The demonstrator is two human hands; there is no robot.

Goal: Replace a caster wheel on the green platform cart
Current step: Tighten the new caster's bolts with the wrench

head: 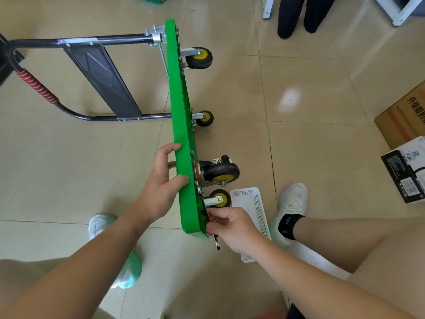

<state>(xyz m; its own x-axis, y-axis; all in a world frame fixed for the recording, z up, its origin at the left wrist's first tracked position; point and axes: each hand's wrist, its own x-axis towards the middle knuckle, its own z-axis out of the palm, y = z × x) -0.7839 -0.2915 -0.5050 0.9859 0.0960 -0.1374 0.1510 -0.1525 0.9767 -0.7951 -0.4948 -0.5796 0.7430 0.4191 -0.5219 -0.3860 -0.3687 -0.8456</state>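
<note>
Right grip (pixel 226 229) on half-hidden tool (pixel 216 242), perhaps wrench

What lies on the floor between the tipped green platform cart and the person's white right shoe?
A white perforated plastic basket, seen in the head view, lies between the green platform cart and the right shoe.

Bare floor (pixel 69 157) left of the cart (pixel 181 134); casters (pixel 220 172) and basket (pixel 255 203) crowd its right.

I've got the cart (pixel 179 125) on edge mid-frame: handle (pixel 34 86) left, casters (pixel 199 58) right. Basket (pixel 257 203) lower right behind my right hand (pixel 232 229); boxes (pixel 404 120) right edge.
</note>
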